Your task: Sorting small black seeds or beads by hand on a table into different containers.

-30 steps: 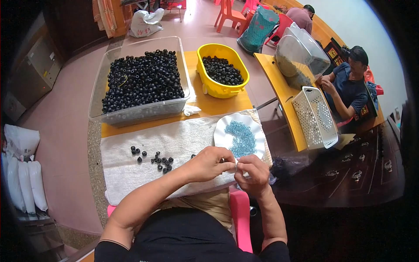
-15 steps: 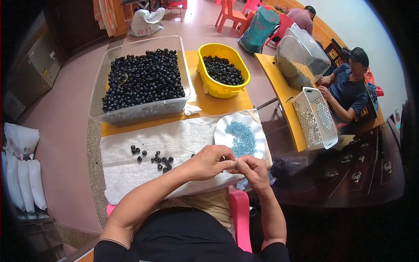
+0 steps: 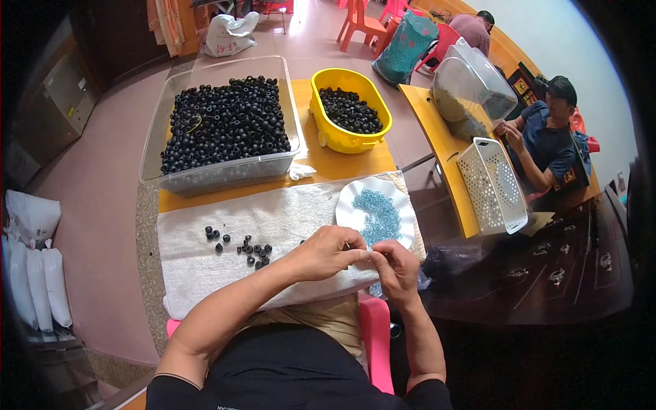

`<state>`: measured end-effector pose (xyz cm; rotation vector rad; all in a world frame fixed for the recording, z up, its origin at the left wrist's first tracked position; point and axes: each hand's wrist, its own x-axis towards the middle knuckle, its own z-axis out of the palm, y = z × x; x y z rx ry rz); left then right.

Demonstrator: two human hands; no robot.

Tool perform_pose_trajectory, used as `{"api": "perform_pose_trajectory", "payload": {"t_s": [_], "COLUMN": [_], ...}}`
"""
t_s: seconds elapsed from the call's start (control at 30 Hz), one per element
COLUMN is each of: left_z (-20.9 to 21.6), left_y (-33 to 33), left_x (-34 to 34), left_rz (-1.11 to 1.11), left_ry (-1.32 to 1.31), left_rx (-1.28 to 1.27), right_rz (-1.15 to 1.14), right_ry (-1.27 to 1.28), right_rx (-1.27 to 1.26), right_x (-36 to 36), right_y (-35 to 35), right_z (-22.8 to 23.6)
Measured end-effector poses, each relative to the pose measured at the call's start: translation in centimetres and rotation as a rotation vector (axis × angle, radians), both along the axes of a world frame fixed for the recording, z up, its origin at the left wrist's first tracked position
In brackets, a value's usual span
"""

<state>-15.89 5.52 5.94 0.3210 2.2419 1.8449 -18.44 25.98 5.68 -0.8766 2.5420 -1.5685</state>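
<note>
Left hand (image 3: 335,253) and right hand (image 3: 399,269) are meeting, each grip pressing together, any held item hidden; blue beads (image 3: 383,217) are lying in the white plate (image 3: 347,216) beyond; black pieces (image 3: 257,249) are dotting the cloth (image 3: 205,273).

You wear a black top (image 3: 294,369) with short sleeves (image 3: 171,391), well back from your left grip (image 3: 329,253) and right grip (image 3: 400,271). Small pale lettering (image 3: 227,408) marks its front. Tan legwear (image 3: 335,316) shows nearer the grips; your forearms (image 3: 242,294) are bare.
</note>
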Motion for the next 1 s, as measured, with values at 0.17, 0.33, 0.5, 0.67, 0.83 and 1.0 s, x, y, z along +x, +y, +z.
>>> {"api": "perform_pose_trajectory", "payload": {"t_s": [0.17, 0.33, 0.5, 0.67, 0.83, 1.0], "left_z": [0.2, 0.3, -0.5, -1.4, -2.3, -2.2], "left_y": [0.3, 0.2, 0.4, 0.4, 0.4, 0.5], "left_x": [0.0, 0.0, -0.5, -0.8, -0.8, -0.1], "left_rz": [0.01, 0.044, 0.113, 0.146, 0.175, 0.108], "left_ry": [-0.046, -0.079, -0.085, -0.114, -0.156, -0.294], "left_rx": [0.006, -0.02, -0.015, 0.005, 0.11, 0.449], "right_rz": [-0.077, -0.085, -0.078, -0.057, 0.069, 0.144], "right_ry": [0.15, 0.201, 0.257, 0.326, 0.126, 0.223], "right_rx": [-0.079, 0.042, 0.168, 0.113, -0.018, -0.098], "right_x": [-1.1, -3.3, -4.6, -4.8, -3.3, -2.2], "right_y": [0.6, 0.8, 1.1, 0.5, 0.5, 0.2], "right_z": [-2.4, -3.0, -3.0, -2.8, -1.9, -2.6]}}
